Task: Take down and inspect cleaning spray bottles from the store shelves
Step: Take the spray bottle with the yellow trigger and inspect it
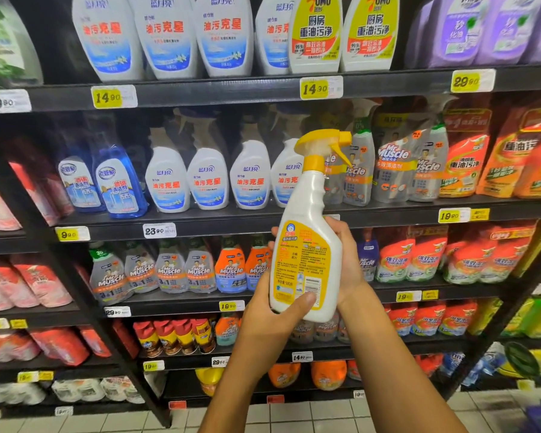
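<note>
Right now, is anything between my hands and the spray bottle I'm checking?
Nothing visible. The left hand grips the spray bottle at its base and the right hand holds its far side.

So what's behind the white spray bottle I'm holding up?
Behind the spray bottle, shelf rows of white bottles and grey Mr Muscle bottles show. Its body covers part of both rows.

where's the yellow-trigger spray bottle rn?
Head view, centre: the spray bottle is off the shelf, upright, held in both hands, the left hand at its base and the right hand behind it.
</note>
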Tool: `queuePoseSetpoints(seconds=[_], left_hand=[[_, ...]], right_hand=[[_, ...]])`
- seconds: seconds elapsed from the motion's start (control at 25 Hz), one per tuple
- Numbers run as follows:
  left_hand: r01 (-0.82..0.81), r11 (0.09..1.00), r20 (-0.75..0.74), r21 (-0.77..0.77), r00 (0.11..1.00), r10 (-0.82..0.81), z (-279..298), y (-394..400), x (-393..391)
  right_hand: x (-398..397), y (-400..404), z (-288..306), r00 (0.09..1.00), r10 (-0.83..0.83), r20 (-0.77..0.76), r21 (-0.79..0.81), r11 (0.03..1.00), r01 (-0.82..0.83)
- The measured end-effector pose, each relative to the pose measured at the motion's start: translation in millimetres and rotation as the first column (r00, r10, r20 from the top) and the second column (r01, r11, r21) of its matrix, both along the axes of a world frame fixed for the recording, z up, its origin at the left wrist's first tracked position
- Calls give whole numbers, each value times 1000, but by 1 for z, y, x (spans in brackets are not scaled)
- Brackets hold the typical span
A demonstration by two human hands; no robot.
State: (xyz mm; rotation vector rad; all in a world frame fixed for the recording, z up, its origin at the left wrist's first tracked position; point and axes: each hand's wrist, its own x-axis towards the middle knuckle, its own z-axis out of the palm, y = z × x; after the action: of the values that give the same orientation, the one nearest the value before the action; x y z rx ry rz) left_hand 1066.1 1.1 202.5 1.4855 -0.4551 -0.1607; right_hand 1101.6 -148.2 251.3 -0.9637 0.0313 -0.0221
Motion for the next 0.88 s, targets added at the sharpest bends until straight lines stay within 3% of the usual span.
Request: queuePoseSetpoints(seconds=[0.12, 0.16, 0.24, 0.36, 0.48, 0.68, 0.88], left_hand=[[63, 998, -12, -17, 998, -63, 7, -4, 1], [73, 997, -21, -24, 997, -74, 10, -7, 3], [52, 998, -38, -36, 998, -53, 13, -11, 10], [65, 993, -55, -101, 996, -70, 13, -11, 16], [73, 956, -179, -283, 976, -127, 3, -1, 19], [151, 773, -362, -616, 818, -447, -15, 16, 28], [131, 705, -422, -697, 720, -550, -28, 24, 30]], right_hand=[[3, 13, 13, 983, -174, -62, -136, 977, 164], [3, 17, 16, 962, -271, -38, -227, 940, 255], [2, 20, 20, 947, -314, 61, -320, 893, 317], [-4, 18, 22, 958, -254, 131, -405, 868, 286], [-7, 13, 22, 974, -180, 139, -458, 860, 224], [-6, 4, 36, 977, -111, 180, -450, 874, 182], [0, 4, 47, 987, 39, 157, -360, 933, 20]])
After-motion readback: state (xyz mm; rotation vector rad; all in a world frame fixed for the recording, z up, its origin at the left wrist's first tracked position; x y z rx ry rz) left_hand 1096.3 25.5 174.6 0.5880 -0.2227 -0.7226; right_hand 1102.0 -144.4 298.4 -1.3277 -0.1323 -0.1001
